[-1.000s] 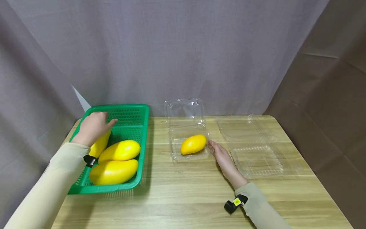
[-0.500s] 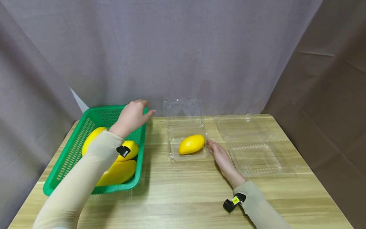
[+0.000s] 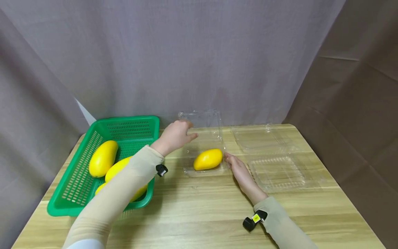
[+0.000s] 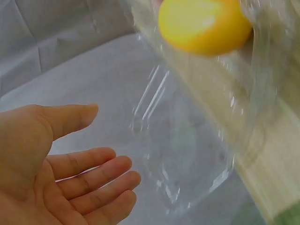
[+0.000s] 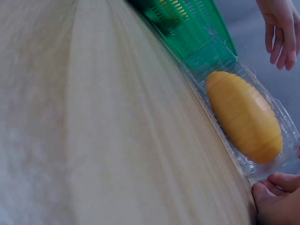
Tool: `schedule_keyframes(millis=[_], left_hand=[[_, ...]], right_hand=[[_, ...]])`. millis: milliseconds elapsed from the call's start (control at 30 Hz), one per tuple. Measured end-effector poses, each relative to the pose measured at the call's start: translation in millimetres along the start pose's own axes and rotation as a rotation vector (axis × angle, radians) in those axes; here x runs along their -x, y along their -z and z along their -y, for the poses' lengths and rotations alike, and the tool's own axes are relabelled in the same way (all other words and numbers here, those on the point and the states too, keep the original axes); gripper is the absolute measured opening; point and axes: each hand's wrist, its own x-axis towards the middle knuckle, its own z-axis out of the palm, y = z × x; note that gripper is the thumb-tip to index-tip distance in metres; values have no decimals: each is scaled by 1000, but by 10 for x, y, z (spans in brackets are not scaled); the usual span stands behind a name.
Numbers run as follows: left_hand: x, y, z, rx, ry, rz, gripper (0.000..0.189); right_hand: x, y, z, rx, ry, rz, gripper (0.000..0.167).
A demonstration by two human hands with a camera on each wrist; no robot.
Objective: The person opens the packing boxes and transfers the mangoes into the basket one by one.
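A yellow mango (image 3: 207,159) lies in the base of a clear plastic clamshell box (image 3: 188,170) at mid-table. The box's lid (image 4: 187,159) stands raised at the back. My left hand (image 3: 174,136) hovers between the green basket and the box, beside the lid. In the left wrist view its fingers (image 4: 101,183) are loosely spread and hold nothing. My right hand (image 3: 240,171) is at the right side of the box. Its thumb and fingers pinch the box's edge by the mango's end in the right wrist view.
A green basket (image 3: 153,121) at the left holds several mangoes, including one (image 3: 103,158) along its left side; my left sleeve covers part of them. Another open clear clamshell box (image 3: 276,173) lies at the right. Grey curtain (image 3: 199,55) hangs behind the wooden table (image 3: 199,214).
My left hand has moved right, from over the basket to beside the box's lid, carrying nothing. The basket's mangoes show more plainly. My right hand has stayed at the box.
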Motion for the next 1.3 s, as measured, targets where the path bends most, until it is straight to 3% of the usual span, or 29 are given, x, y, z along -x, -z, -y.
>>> schedule_keyframes(millis=[500,800,1100,1300], left_hand=[[-76,-459,-166,-39,-75,156,48],[-52,-586,-184,-16,-99,206,47],[-30,-693,-193,0,-81,258,49],[-18,-727,-189,44,-61,340,51]], right_hand=[[12,-25,-10,2,-1,-8,54],[19,-21,-8,-3,-2,-9,55],[31,-23,-7,-7,-4,-1,55],[35,-31,15,-4,1,13,56]])
